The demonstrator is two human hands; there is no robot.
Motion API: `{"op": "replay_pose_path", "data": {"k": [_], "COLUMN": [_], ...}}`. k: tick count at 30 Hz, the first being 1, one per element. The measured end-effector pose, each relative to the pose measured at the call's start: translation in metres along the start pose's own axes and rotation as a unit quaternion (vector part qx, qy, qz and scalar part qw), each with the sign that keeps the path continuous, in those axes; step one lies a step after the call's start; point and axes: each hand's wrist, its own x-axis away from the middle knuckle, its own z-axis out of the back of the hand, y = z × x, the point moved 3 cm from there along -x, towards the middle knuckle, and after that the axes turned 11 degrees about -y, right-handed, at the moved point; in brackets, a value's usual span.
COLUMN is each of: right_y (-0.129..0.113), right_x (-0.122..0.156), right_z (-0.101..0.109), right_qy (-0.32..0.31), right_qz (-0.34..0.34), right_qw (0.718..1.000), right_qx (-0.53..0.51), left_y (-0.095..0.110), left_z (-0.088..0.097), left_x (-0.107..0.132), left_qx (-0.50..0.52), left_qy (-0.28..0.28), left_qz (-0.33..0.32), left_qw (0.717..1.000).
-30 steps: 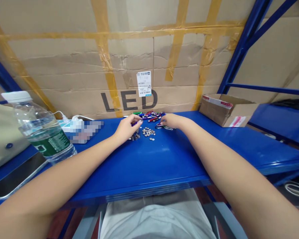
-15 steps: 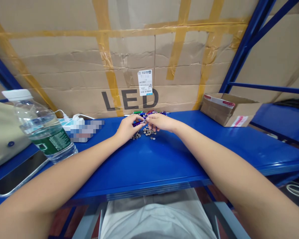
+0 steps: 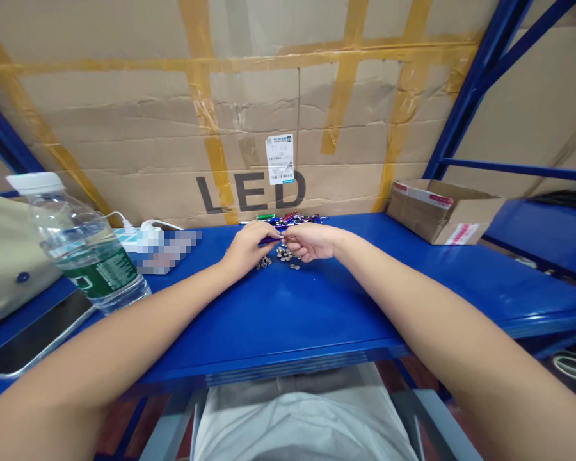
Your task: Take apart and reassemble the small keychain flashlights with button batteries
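Note:
My left hand point(image 3: 246, 250) and my right hand point(image 3: 310, 242) meet at the middle of the blue shelf. Between them lies a small purple metal flashlight point(image 3: 271, 240). My left fingers grip its body, and my right fingertips pinch its far end. Just below my hands are loose silver button cells point(image 3: 284, 253) and a small heap of grey metal parts point(image 3: 264, 262), partly hidden by my left hand. Behind my fingers is a pile of mini flashlights in several colours point(image 3: 288, 221).
The hands work on a blue steel shelf point(image 3: 288, 314). A water bottle point(image 3: 89, 250), a white power strip point(image 3: 137, 235) and a beige bag point(image 3: 9, 256) stand to the left. An open cardboard box point(image 3: 444, 211) sits right, before a taped carton printed LED point(image 3: 249, 192).
My right hand has moved left from beside the pile, and my hands have closed together. The purple flashlight has risen from my left hand's grip into both hands, above the button cells.

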Motion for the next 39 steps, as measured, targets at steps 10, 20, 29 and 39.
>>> {"op": "replay_pose_path", "data": {"k": [10, 20, 29, 39], "right_y": [-0.005, -0.004, -0.004, -0.005], "right_x": [0.000, -0.007, -0.007, -0.005], "right_z": [-0.005, -0.001, 0.004, 0.005], "right_qy": [0.054, 0.134, 0.139, 0.139], "right_qz": [0.058, 0.136, 0.168, 0.159], "right_qw": [0.997, 0.974, 0.960, 0.957], "right_qx": [0.023, 0.118, 0.175, 0.199], "left_y": [0.000, -0.004, 0.000, 0.000], "left_z": [0.003, -0.003, 0.000, -0.001], "left_x": [-0.003, -0.003, -0.001, -0.001], "left_qx": [0.046, 0.182, 0.108, 0.065], "left_qy": [0.016, 0.015, -0.020, -0.042], "left_qz": [0.069, 0.280, 0.279, 0.239], "left_qw": [0.996, 0.942, 0.954, 0.968]}}
